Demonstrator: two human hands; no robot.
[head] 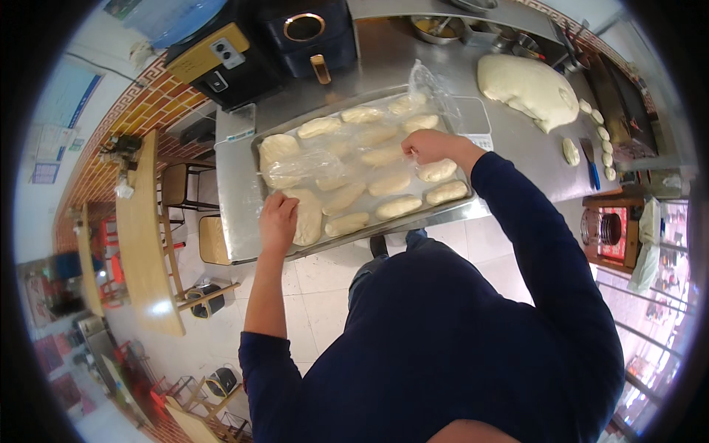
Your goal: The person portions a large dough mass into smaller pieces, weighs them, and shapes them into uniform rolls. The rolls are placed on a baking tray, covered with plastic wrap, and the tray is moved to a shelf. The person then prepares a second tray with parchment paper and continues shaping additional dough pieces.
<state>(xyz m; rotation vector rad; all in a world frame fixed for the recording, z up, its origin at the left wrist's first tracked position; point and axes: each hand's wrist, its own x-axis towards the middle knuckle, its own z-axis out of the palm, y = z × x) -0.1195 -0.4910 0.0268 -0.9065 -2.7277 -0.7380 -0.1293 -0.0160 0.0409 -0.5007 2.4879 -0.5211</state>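
A shallow metal tray (382, 224) holds rows of elongated dough pieces (399, 207), with larger dough slabs (307, 219) along its left side. Clear plastic film (310, 166) lies crumpled over the middle pieces and bunches up at the tray's far right corner. My left hand (278, 221) is at the tray's left edge beside the front slab, fingertips pinched on the thin film. Over the right part of the tray, my right hand (435, 147) grips the film between thumb and fingers, above a dough piece (436, 170).
A big dough mass (526, 88) rests on the steel table (238, 205) at right, near small dough balls (607, 148) and a blue-handled scraper (592, 166). Behind the tray stand an air fryer (304, 44) and a metal bowl (437, 30). A digital scale (241, 124) sits at left.
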